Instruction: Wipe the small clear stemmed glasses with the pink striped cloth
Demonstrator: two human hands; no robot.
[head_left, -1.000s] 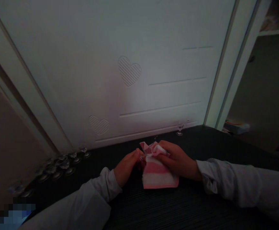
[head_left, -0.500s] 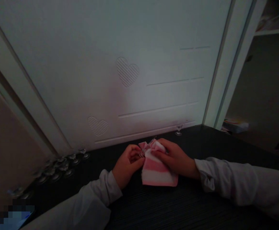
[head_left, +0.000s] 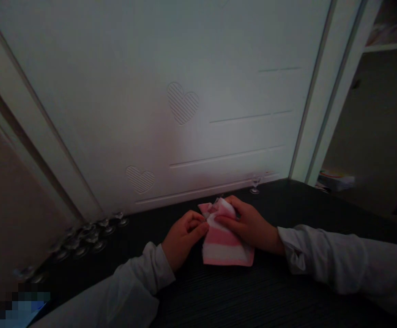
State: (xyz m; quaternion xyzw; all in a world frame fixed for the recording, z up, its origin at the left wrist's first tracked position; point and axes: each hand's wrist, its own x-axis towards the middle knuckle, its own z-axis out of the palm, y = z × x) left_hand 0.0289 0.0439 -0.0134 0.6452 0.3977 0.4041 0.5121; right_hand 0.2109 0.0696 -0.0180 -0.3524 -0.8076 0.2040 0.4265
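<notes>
Cloth [head_left: 227,237] is pinched in my right hand [head_left: 255,228]. My left hand [head_left: 182,237] curls at its edge, gripping what I cannot tell from here. Stemmed glasses [head_left: 89,238] stand farther left.

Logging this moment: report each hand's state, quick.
Left hand: curled at the striped cloth; its hold cannot be told.
Right hand: closed on the striped cloth.

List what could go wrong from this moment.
The clear glass is mostly hidden in the pink-and-white cloth, so it might slip if the right hand loosens; whether the left hand supports it is unclear.
The stemmed glasses crowd together near the left sleeve, so a sideways swing could topple several.
The lone glass stands close to the white panel, so a forward bump might knock it over.
</notes>
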